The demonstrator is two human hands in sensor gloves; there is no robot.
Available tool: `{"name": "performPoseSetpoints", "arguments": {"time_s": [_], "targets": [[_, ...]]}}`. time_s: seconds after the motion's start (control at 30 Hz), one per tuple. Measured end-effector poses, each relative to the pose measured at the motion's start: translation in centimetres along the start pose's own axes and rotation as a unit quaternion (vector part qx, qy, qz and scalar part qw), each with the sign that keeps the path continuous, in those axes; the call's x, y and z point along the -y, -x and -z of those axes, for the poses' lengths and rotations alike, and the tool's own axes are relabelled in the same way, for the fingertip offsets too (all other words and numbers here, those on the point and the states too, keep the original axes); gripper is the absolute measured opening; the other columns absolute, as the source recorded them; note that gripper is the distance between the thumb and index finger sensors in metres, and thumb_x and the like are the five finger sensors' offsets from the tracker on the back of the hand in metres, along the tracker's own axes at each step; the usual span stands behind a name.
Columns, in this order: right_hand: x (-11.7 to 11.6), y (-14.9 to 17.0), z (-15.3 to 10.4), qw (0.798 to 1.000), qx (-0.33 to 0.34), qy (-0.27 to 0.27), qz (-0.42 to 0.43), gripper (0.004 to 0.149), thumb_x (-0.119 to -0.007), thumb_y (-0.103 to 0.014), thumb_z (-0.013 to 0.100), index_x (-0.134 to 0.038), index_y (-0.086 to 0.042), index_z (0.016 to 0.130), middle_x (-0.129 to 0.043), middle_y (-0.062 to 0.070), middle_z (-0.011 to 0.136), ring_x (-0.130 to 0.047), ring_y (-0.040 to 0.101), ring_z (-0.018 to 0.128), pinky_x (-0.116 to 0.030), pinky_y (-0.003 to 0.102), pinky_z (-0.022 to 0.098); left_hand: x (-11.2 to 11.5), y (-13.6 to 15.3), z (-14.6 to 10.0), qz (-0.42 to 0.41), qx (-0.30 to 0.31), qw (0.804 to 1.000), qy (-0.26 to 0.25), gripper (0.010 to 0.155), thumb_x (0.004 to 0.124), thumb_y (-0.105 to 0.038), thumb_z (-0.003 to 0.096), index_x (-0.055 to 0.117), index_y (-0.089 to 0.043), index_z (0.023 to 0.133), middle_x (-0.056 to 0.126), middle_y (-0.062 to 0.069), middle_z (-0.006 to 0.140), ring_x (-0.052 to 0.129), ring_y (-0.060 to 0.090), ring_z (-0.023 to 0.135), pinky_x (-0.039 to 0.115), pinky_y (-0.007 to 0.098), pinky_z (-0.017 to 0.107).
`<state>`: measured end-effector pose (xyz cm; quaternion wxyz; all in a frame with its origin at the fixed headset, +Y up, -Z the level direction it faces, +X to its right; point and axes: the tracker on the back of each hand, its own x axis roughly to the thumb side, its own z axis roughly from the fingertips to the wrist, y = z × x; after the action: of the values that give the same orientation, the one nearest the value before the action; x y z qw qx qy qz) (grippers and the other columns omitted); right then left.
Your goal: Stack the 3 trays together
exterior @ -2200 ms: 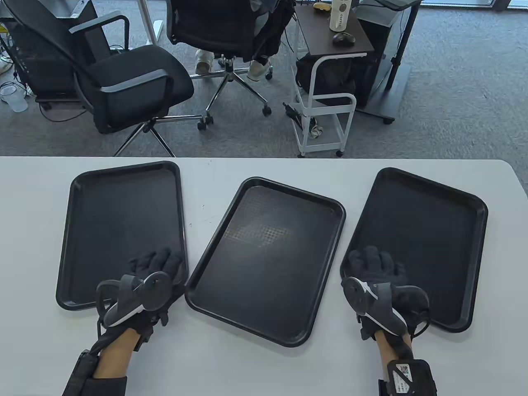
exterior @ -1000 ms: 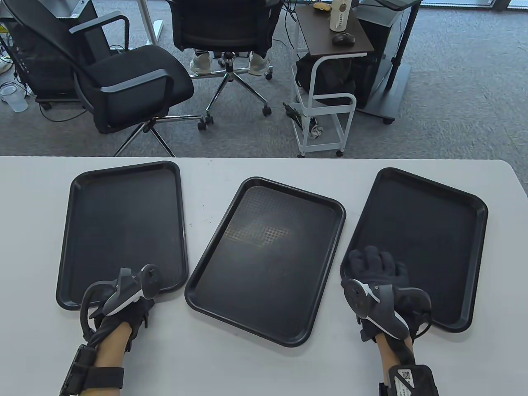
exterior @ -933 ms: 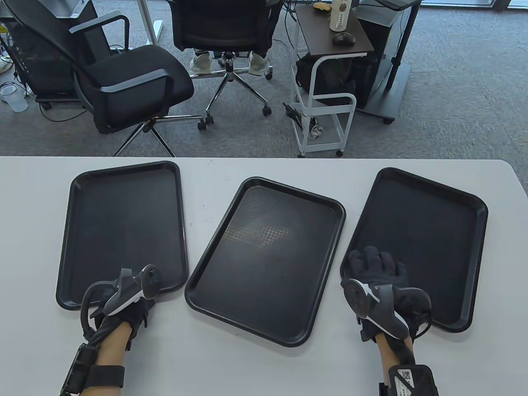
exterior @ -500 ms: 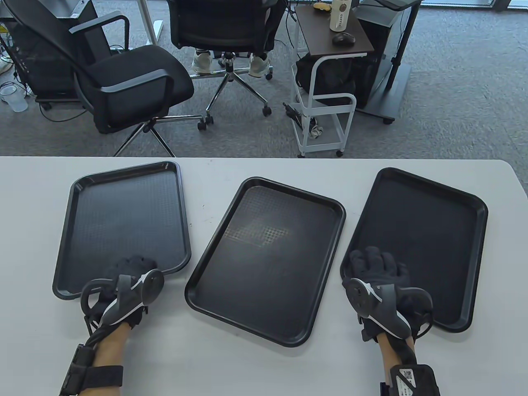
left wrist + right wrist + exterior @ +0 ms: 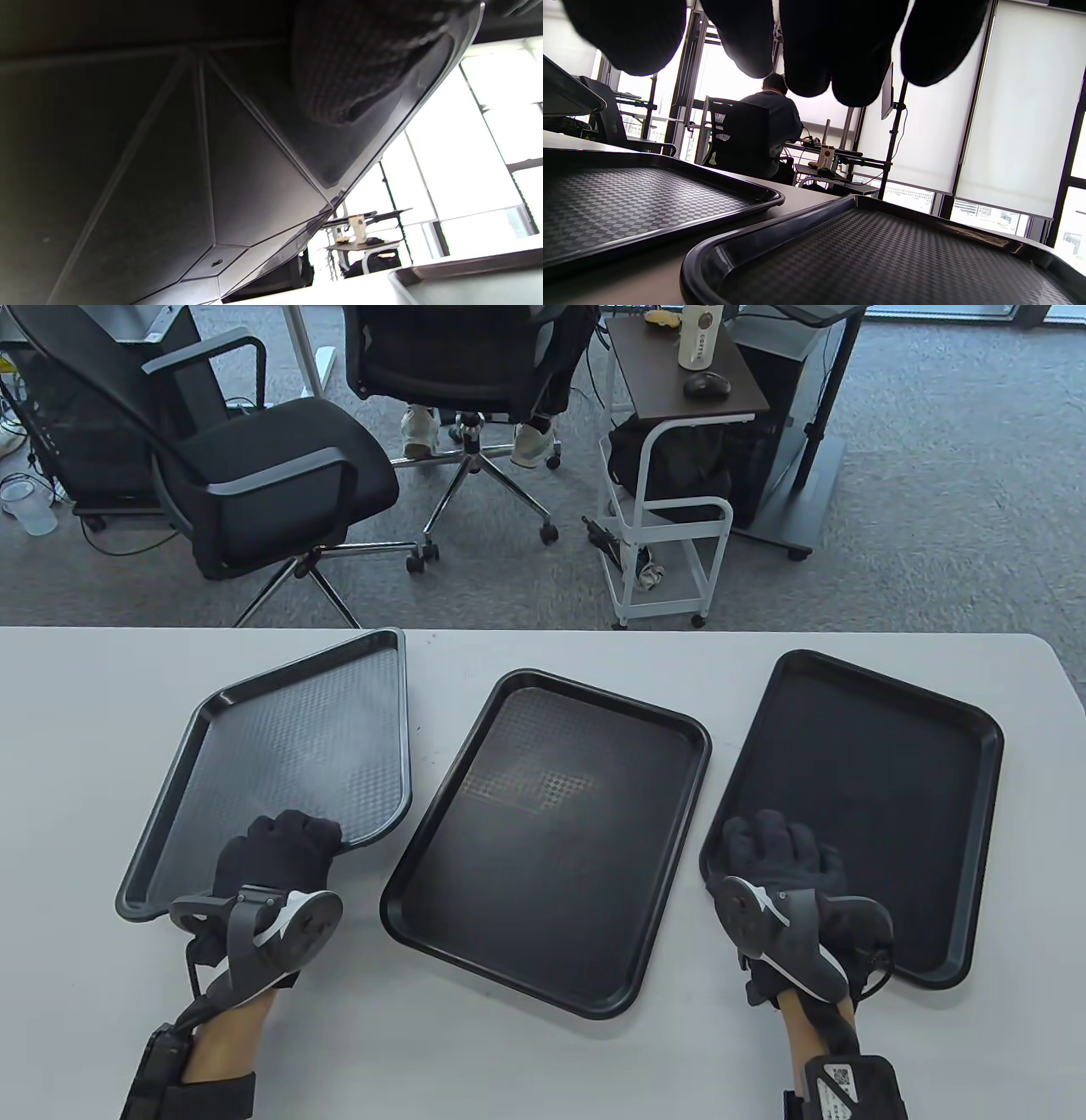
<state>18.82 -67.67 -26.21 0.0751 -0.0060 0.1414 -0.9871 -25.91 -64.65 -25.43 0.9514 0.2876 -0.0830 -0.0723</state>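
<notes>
Three black trays are on the white table [image 5: 509,1060]. My left hand [image 5: 276,848] grips the near edge of the left tray [image 5: 297,746] and holds it lifted and tilted, its far end turned toward the right. In the left wrist view I see its ribbed underside [image 5: 169,169] with a gloved finger [image 5: 352,72] beneath it. The middle tray [image 5: 547,831] lies flat, at an angle. The right tray [image 5: 882,789] lies flat. My right hand [image 5: 776,853] is over its near left corner, fingers [image 5: 814,51] spread just above the tray floor [image 5: 882,262], holding nothing.
Beyond the table's far edge stand two office chairs [image 5: 254,475] and a small white cart [image 5: 670,517]. In the right wrist view the middle tray [image 5: 628,203] sits close beside the right tray, with a narrow strip of table between them.
My left hand slid back to the left tray's near edge, gripped it, then lifted and tilted it while turning its far end to the right. The right hand has barely moved.
</notes>
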Motion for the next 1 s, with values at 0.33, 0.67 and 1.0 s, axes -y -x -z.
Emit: {"name": "performPoseSetpoints", "arguments": {"time_s": [0.33,0.67,1.0], "targets": [[0.0,0.3,0.0,1.0,-0.005,0.0,-0.001,0.065,-0.075,-0.061,0.039,-0.064,-0.036,0.098,-0.076,0.007,0.109,-0.084,0.035,0.092,-0.072,0.058,0.063,-3.0,-5.5,-0.8,-0.029,0.138,0.988,-0.068,0.037,0.098,-0.03,0.0367,0.079,-0.041,0.066,0.091,-0.012,0.06,0.093,0.015,0.042,0.087,0.04,0.044],[0.0,0.4,0.0,1.0,-0.006,-0.003,-0.004,0.065,-0.075,-0.061,0.039,-0.064,-0.036,0.098,-0.076,0.007,0.109,-0.084,0.035,0.092,-0.072,0.058,0.063,-2.1,-12.8,-2.1,-0.057,0.269,0.96,-0.051,0.036,0.097,-0.031,0.0366,0.078,-0.042,0.065,0.091,-0.013,0.059,0.093,0.015,0.042,0.087,0.04,0.042],[-0.1,0.4,0.1,1.0,-0.007,-0.014,-0.007,0.065,-0.074,-0.061,0.039,-0.064,-0.036,0.098,-0.075,0.007,0.109,-0.084,0.035,0.092,-0.072,0.058,0.063,-0.1,-17.0,-3.3,-0.012,0.329,0.944,-0.003,0.038,0.096,-0.04,0.0375,0.077,-0.044,0.071,0.093,-0.014,0.065,0.098,0.013,0.044,0.091,0.037,0.042]]}}
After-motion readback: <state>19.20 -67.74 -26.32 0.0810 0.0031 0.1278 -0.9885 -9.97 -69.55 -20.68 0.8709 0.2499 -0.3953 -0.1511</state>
